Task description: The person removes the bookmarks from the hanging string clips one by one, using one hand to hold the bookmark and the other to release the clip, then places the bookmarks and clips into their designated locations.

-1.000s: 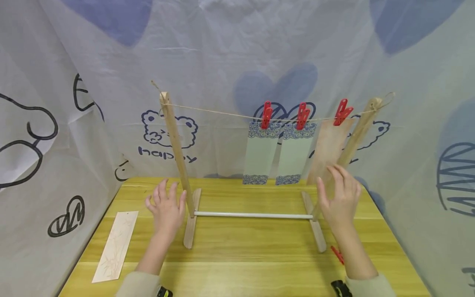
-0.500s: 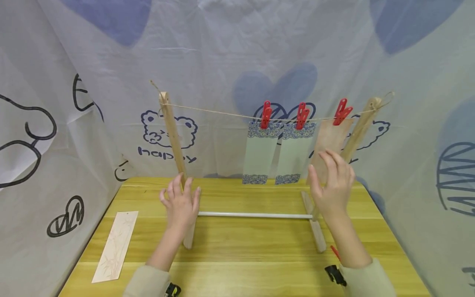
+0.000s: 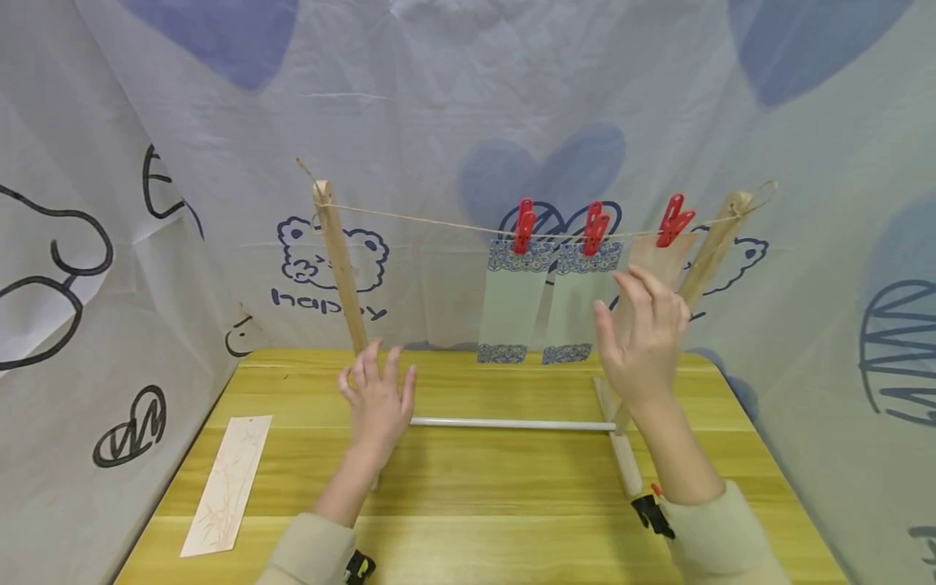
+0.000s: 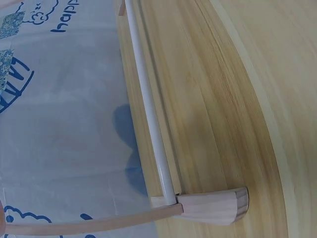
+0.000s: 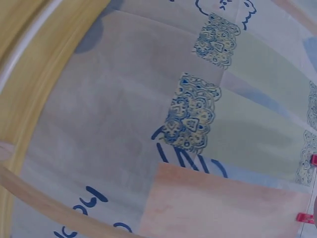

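My left hand, fingers spread and loosely bent, holds nothing in front of the left wooden post. My right hand is raised, also holding nothing, in front of the pinkish bookmark card, partly hiding it. Red clothespins clip this card and two blue-patterned cards to a string tied between the posts. In the right wrist view, the pinkish card hangs beside a patterned card. Whether the right fingers touch any card I cannot tell.
A pale bookmark card with a plant print lies on the table's left. A white rod joins the stand's wooden feet. Another red clothespin is mostly hidden by my right forearm. A printed cloth surrounds the table.
My left hand has moved right, now in front of the left post's base. My right hand has moved up and left across the pinkish card. The cards and clothespins stay put.
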A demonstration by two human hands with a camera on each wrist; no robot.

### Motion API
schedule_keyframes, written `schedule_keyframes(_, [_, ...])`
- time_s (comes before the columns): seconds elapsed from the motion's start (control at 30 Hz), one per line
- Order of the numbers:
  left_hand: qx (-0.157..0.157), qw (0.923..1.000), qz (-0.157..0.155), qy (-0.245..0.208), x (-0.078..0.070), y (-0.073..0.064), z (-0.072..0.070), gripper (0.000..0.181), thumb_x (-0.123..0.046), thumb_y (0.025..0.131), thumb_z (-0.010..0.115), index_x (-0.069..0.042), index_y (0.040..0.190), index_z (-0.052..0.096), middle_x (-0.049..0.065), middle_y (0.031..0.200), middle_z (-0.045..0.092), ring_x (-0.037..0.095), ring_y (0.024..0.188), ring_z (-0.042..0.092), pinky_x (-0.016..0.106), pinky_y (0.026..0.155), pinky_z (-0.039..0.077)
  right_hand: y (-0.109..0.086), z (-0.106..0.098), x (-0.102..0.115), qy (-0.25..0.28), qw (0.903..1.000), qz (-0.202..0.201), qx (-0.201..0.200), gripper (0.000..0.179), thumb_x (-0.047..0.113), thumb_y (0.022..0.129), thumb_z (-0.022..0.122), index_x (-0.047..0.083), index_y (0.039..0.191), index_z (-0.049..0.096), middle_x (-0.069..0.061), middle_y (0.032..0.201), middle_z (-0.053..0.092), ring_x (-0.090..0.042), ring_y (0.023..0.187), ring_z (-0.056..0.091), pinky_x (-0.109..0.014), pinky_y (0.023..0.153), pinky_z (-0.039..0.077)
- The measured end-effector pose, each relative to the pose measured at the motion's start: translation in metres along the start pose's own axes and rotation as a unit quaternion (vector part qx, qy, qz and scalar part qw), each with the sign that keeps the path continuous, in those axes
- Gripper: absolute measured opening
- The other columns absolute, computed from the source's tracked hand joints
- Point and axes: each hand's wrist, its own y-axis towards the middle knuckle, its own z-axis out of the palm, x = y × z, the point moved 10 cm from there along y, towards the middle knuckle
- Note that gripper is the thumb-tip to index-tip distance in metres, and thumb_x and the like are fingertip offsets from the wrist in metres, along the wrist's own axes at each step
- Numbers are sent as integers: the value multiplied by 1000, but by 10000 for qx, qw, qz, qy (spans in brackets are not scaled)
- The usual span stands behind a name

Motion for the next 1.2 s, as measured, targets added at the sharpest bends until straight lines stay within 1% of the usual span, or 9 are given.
schedule_keyframes(0.2, [-34, 10000, 5, -51, -4, 2, 5, 37, -33, 92, 40, -6, 117, 44, 17, 129, 32, 36, 113, 32, 59, 92, 17, 8, 3, 9, 83, 9997, -184, -120, 44, 42, 91, 50, 3, 109, 58, -14, 114, 56, -30, 101, 49, -43, 92, 29])
schedule_keyframes(0.3, [-12, 10000, 21, -41, -7, 4, 11, 36, -32, 91, 42, -6, 117, 44, 17, 129, 32, 35, 112, 33, 59, 92, 18, 13, 3, 12, 83, 9995, -243, -163, 42, 40, 90, 51, 3, 109, 59, -13, 115, 56, -29, 102, 50, -43, 91, 29])
schedule_keyframes(0.4, [34, 10000, 23, -89, -10, 5, 16, 37, -33, 92, 40, -6, 118, 45, 17, 129, 32, 35, 112, 33, 58, 93, 18, 19, 3, 15, 58, 9993, -302, -208, 41, 39, 90, 51, 3, 109, 59, -12, 115, 56, -28, 103, 50, -43, 91, 29])
schedule_keyframes(0.53, [75, 9999, 13, -92, -14, 6, 20, 41, -38, 95, 33, -6, 119, 45, 16, 129, 32, 35, 113, 33, 57, 92, 20, 28, 5, 18, 37, 9988, -448, -210, 41, 39, 90, 51, 5, 110, 59, -11, 116, 56, -27, 105, 49, -45, 91, 30])
schedule_keyframes(0.63, [54, 9999, 44, -147, -19, 6, 23, 46, -42, 96, 26, -7, 119, 44, 16, 129, 33, 35, 113, 34, 56, 92, 21, 34, 9, 21, 40, 9982, -592, -54, 40, 39, 90, 51, 5, 112, 58, -11, 117, 54, -27, 107, 49, -46, 92, 30])
schedule_keyframes(0.8, [12, 9992, 123, -368, -29, 9, 29, 52, -47, 97, 19, -5, 118, 44, 17, 127, 34, 34, 113, 34, 57, 92, 20, 42, 18, 26, 55, 9960, -803, 392, 42, 41, 92, 46, 8, 118, 54, -9, 123, 50, -27, 114, 43, -48, 93, 25])
schedule_keyframes(1.0, [138, 9979, 174, -612, -39, 11, 34, 54, -48, 97, 17, -5, 118, 42, 16, 128, 33, 34, 115, 32, 57, 93, 18, 52, 25, 32, -52, 9920, -1062, 674, 44, 42, 93, 44, 10, 121, 51, -9, 127, 47, -27, 117, 39, -47, 93, 23])
schedule_keyframes(1.2, [293, 9971, 173, -680, -46, 12, 41, 54, -48, 97, 18, -5, 121, 41, 17, 129, 33, 35, 117, 31, 57, 94, 17, 59, 35, 37, -231, 9871, -1259, 959, 43, 43, 94, 43, 12, 123, 49, -9, 128, 46, -27, 118, 37, -48, 89, 23])
